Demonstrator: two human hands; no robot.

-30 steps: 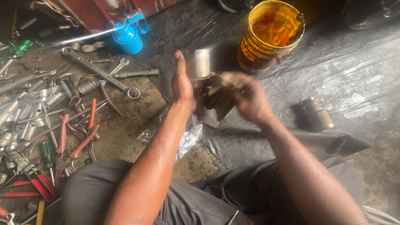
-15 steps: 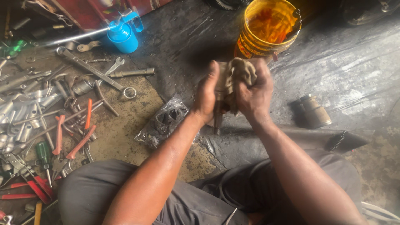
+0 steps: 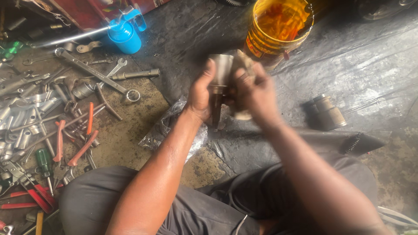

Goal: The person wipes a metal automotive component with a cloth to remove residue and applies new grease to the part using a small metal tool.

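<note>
While the person sat on the floor, the left hand [image 3: 201, 93] was clenched round a metal part with a cup-shaped head and a dark stem [image 3: 220, 80], held above the black plastic sheet [image 3: 348, 56] just in front of the orange bucket [image 3: 278, 26]. The right hand [image 3: 254, 93] pressed a dirty rag [image 3: 244, 65] against the cup; its fingers were blurred, but it plainly gripped the cloth. The part looked like solid steel: heavy, stiff, probably greasy and slick, best held around the cup wall, as the left hand did. Its long axis stood nearly upright, cup uppermost, stem pointing down toward the sheet. Wrenches and pliers [image 3: 74, 143] lay scattered well to the left.
</note>
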